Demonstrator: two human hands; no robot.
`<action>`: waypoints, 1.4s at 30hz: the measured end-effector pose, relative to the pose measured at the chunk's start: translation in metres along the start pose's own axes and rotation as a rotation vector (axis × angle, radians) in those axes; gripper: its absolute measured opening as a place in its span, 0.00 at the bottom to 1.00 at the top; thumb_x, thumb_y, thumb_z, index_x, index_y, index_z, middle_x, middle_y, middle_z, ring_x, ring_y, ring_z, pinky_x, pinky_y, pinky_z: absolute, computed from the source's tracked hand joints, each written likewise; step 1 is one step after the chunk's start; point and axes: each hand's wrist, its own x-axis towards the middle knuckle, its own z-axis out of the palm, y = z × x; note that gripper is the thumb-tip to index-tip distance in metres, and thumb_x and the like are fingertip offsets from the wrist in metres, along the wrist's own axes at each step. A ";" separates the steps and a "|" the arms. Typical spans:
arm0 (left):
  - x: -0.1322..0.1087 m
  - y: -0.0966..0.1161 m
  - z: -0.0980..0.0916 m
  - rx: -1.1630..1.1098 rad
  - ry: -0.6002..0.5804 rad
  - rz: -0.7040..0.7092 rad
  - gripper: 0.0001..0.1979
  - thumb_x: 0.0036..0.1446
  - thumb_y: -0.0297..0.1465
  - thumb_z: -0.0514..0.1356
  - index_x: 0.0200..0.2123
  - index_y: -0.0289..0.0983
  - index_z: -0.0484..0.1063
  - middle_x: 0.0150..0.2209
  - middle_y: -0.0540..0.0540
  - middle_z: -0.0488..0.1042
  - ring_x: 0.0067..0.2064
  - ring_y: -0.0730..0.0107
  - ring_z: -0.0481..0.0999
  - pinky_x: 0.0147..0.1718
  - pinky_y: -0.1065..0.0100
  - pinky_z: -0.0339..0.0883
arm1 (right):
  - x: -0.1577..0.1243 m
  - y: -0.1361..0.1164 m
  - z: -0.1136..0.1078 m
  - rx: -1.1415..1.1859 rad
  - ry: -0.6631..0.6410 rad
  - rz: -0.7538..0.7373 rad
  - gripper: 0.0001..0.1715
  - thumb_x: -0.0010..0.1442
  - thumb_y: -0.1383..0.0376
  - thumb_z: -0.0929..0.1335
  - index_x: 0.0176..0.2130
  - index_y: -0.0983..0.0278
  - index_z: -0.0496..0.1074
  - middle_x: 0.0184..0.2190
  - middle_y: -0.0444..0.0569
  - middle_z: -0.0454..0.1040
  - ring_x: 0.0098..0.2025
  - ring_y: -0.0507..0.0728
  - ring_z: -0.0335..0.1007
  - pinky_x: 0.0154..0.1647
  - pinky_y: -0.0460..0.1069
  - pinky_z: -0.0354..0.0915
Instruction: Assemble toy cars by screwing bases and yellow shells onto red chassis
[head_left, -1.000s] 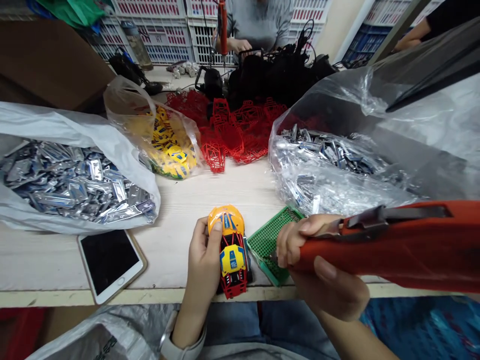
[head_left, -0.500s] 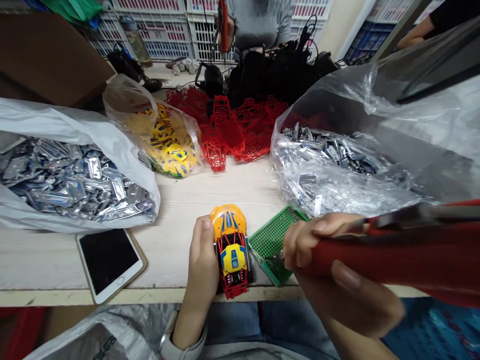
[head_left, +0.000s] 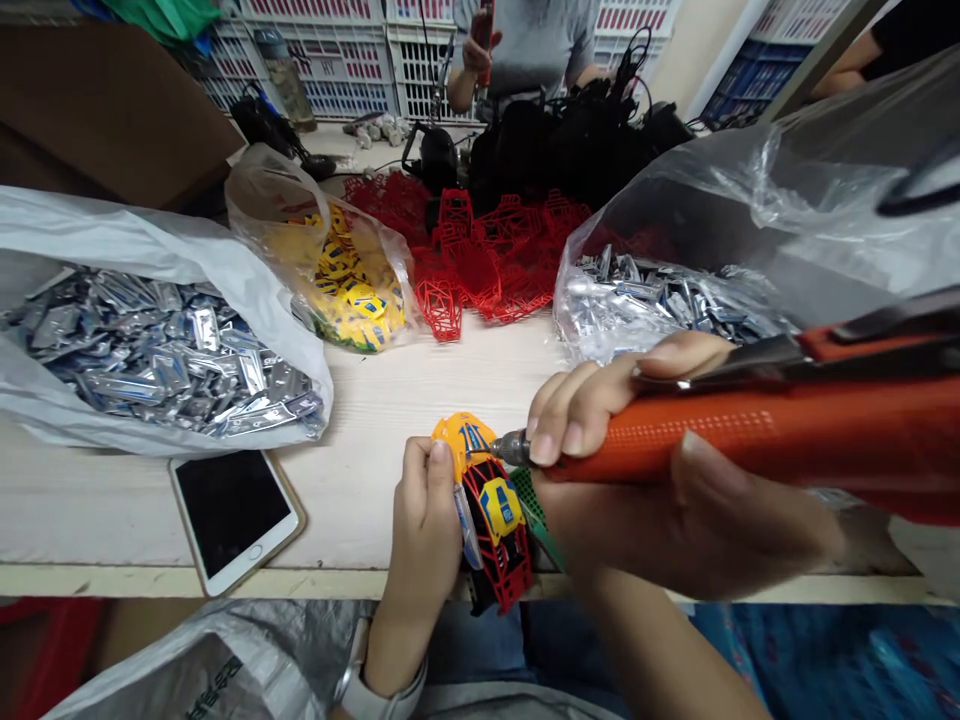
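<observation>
My left hand (head_left: 426,510) grips a toy car (head_left: 501,510) by its left side, over the table's front edge. The car has an orange hood, red cage bars and a yellow roof panel with blue marks. Wrapped around a red-orange electric screwdriver (head_left: 690,430) is my right hand (head_left: 600,420). The screwdriver lies nearly level, and its metal tip points left at the rear of the hood; whether it touches is too small to tell. Behind the car and my right hand, a green perforated tray (head_left: 534,505) is mostly hidden.
A white bag (head_left: 150,350) of foil-like parts stands left, a clear bag (head_left: 360,290) of yellow panels behind. Red cage frames (head_left: 480,270) lie mid-table. Another clear bag (head_left: 660,290) is at right. A phone (head_left: 236,515) lies near the front edge. Opposite, a person (head_left: 517,50) holds a tool.
My right hand has brought the screwdriver left and up from over the green tray to the car's hood. In my left hand the car has turned and tilted slightly.
</observation>
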 end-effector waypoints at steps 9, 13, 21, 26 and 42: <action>0.001 0.001 0.000 -0.017 -0.027 -0.002 0.21 0.70 0.53 0.50 0.32 0.44 0.61 0.26 0.55 0.67 0.30 0.66 0.67 0.31 0.65 0.60 | -0.002 0.019 0.009 0.189 0.105 -0.163 0.10 0.63 0.51 0.69 0.35 0.52 0.76 0.18 0.41 0.61 0.16 0.56 0.57 0.19 0.53 0.57; 0.001 0.001 0.000 0.001 -0.022 0.007 0.21 0.70 0.52 0.50 0.31 0.44 0.61 0.25 0.55 0.67 0.29 0.65 0.67 0.30 0.64 0.60 | 0.002 0.014 0.012 0.123 0.093 -0.144 0.22 0.67 0.42 0.63 0.34 0.51 0.75 0.17 0.41 0.59 0.16 0.56 0.54 0.21 0.54 0.56; 0.001 0.001 0.000 -0.006 -0.016 0.002 0.22 0.69 0.53 0.51 0.31 0.44 0.61 0.24 0.55 0.66 0.28 0.65 0.67 0.29 0.64 0.59 | 0.004 0.020 0.014 0.189 0.188 -0.086 0.19 0.59 0.43 0.70 0.32 0.53 0.70 0.15 0.39 0.60 0.13 0.54 0.55 0.16 0.52 0.55; 0.000 0.001 0.000 -0.001 -0.009 0.006 0.22 0.69 0.53 0.51 0.31 0.44 0.61 0.24 0.55 0.66 0.28 0.66 0.67 0.29 0.65 0.60 | 0.003 0.021 0.014 0.220 0.200 -0.078 0.12 0.56 0.52 0.71 0.32 0.54 0.68 0.15 0.38 0.62 0.13 0.54 0.57 0.16 0.52 0.58; 0.001 0.003 -0.003 0.100 0.006 0.040 0.21 0.71 0.50 0.49 0.30 0.44 0.61 0.23 0.54 0.64 0.27 0.65 0.65 0.28 0.64 0.58 | -0.001 0.034 0.012 0.163 0.070 -0.047 0.13 0.53 0.52 0.70 0.34 0.53 0.64 0.15 0.38 0.63 0.14 0.56 0.58 0.18 0.52 0.58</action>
